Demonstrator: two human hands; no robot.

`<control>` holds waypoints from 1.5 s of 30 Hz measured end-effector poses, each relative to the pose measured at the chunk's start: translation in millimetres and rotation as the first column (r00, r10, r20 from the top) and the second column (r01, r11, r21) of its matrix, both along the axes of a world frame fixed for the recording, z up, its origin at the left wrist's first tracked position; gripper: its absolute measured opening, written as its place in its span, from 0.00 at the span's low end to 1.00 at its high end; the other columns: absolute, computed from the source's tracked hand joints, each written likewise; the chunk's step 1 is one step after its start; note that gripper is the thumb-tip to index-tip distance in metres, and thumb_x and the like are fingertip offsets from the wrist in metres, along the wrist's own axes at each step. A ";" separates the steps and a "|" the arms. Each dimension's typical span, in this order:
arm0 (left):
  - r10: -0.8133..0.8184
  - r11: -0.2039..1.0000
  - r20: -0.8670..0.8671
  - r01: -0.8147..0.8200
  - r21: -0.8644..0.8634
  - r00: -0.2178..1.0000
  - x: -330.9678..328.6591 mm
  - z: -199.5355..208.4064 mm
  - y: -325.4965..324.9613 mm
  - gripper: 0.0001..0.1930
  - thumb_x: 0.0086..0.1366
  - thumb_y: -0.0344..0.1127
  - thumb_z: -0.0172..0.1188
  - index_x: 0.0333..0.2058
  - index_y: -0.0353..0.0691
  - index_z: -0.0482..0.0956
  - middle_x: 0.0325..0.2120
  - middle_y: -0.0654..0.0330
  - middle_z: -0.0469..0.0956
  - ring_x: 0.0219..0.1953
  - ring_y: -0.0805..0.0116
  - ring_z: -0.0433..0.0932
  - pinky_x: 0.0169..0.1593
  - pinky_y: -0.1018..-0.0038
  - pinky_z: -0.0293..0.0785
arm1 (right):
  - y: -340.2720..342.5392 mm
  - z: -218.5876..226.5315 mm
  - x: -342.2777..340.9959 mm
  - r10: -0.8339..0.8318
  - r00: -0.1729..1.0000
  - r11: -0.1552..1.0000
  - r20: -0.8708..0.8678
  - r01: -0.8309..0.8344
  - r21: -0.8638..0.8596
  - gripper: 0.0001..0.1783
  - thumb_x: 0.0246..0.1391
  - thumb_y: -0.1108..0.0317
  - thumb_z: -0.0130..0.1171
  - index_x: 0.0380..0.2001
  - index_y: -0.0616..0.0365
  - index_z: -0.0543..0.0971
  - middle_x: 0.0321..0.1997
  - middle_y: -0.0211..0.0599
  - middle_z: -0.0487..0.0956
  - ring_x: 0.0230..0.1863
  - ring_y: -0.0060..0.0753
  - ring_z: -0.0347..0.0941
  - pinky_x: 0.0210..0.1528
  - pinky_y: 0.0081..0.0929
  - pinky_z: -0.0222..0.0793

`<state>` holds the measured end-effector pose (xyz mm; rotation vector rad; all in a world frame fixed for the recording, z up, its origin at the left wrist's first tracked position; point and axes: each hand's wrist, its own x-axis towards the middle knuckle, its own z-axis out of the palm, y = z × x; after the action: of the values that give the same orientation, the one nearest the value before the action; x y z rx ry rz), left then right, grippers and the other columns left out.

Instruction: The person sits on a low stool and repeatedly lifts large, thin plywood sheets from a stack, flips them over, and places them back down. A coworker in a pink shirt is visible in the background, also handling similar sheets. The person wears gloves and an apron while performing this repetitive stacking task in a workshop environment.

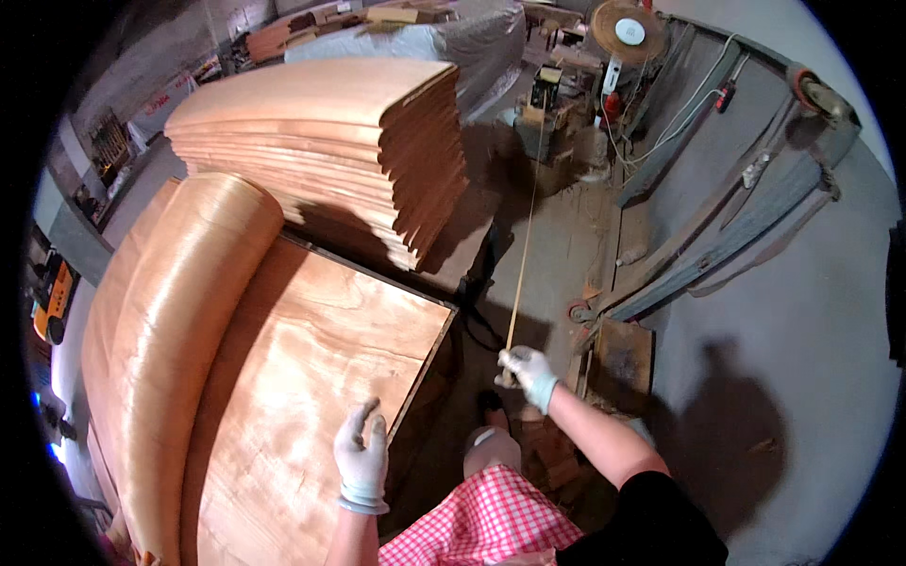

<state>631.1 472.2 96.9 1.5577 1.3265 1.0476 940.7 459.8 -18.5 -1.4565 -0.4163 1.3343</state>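
Observation:
My right hand (528,375), in a pale work glove, is closed on a long narrow tan strip of tape (526,255). The tape runs taut from my fingers toward a small dark device (545,87) at the far end of the aisle. My left hand (361,457), gloved too, is held over the right edge of a broad wood veneer sheet (311,377); its fingers are apart, slightly bent, and hold nothing. Whether it touches the sheet I cannot tell. Along the left side of that sheet, a large piece of veneer (189,330) curls over into a roll.
Behind the sheet stands a tall stack of veneer sheets (311,123). A plastic-covered pile (472,42) lies farther back. On the right, a grey-blue frame with casters (727,255) leans by the wall. A round fan-like object (628,33) stands at the back.

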 end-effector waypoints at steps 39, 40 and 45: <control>0.332 0.899 0.789 0.081 -0.431 0.517 -244.9 33.9 -341.6 0.17 0.56 0.23 0.63 0.45 0.36 0.73 0.24 0.64 0.75 0.26 0.68 0.78 0.46 0.62 0.78 | -214.5 147.3 -308.4 -0.153 0.148 -0.088 0.977 -0.987 0.136 0.12 0.57 0.60 0.52 0.40 0.50 0.79 0.36 0.35 0.79 0.43 0.38 0.75 0.64 0.38 0.59; 0.379 0.889 0.801 0.059 -0.455 0.464 -242.3 35.6 -348.8 0.17 0.56 0.24 0.63 0.46 0.37 0.73 0.24 0.63 0.76 0.26 0.67 0.78 0.46 0.62 0.78 | -219.0 151.3 -312.1 -0.123 0.136 -0.096 0.983 -0.987 0.125 0.11 0.57 0.59 0.53 0.39 0.49 0.79 0.35 0.35 0.78 0.43 0.39 0.75 0.58 0.38 0.63; 0.434 0.896 0.889 0.030 -0.442 0.144 -266.6 -5.8 -390.4 0.11 0.61 0.32 0.63 0.43 0.42 0.78 0.31 0.62 0.81 0.30 0.69 0.81 0.42 0.64 0.79 | -231.7 174.1 -351.4 0.050 -0.145 -0.294 0.988 -0.948 -0.124 0.14 0.54 0.61 0.54 0.44 0.47 0.77 0.34 0.34 0.76 0.40 0.39 0.75 0.49 0.36 0.69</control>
<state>364.5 81.8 91.1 0.0925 0.6377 1.4784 589.3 228.1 155.5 -0.3194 -2.8507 0.5855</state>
